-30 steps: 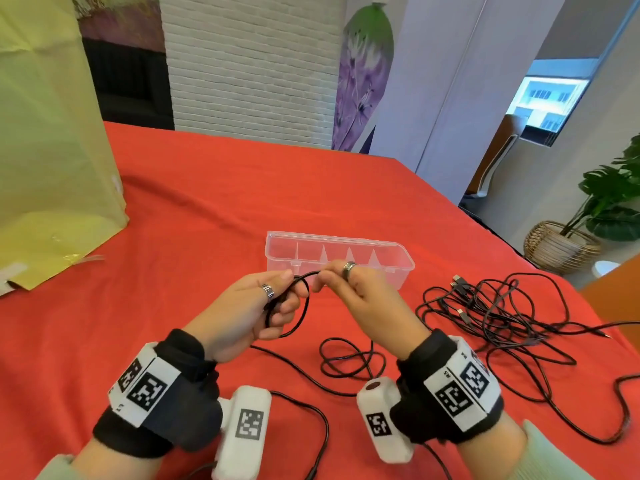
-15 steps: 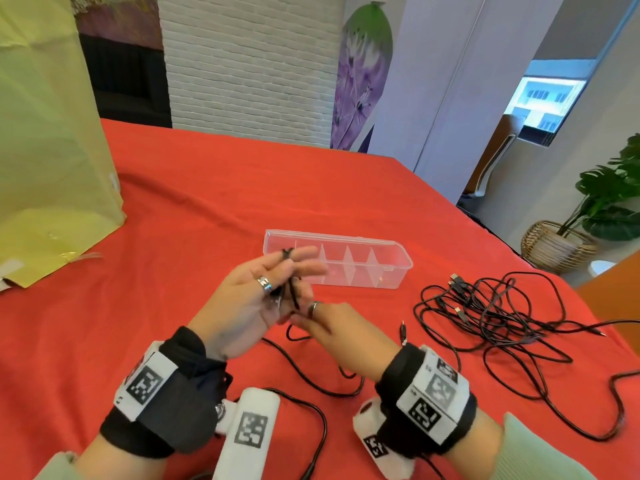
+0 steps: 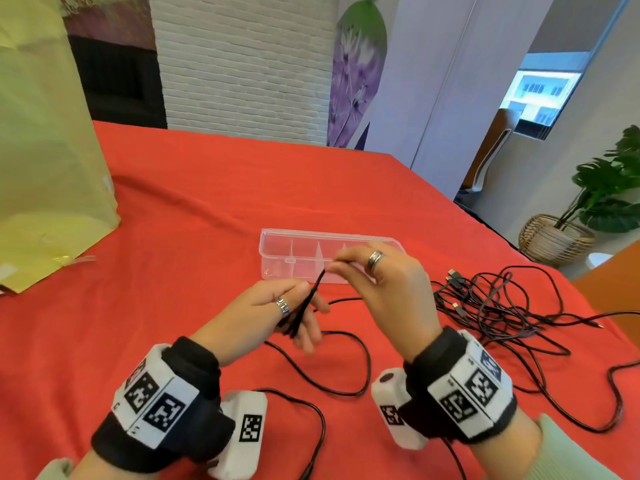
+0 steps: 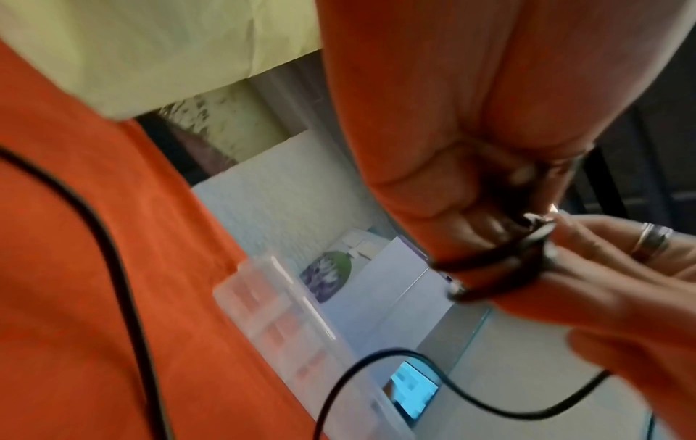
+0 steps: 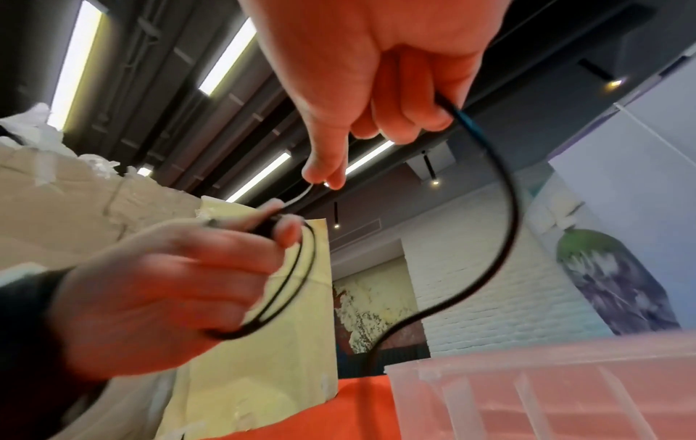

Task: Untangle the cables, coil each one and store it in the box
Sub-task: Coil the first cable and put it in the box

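Coiling step: left hand [image 3: 277,313] grips a small black cable coil [image 5: 286,282] just in front of the clear divider box [image 3: 277,237]; right hand [image 3: 384,282] pinches the free strand above it; next wrap needs steady tension, then into a box compartment; tangled cables [image 3: 502,306] lie right of box

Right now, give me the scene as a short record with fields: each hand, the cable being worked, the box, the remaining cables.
left hand: holds small coiled loops of the thin black cable
right hand: pinches the cable above the coil, free length hanging from it
clear plastic divided box: on the red tablecloth beyond the hands; no cable visible in it
tangled pile of black cables: on the cloth, right of the hands
stage: coiling, nothing stored yet
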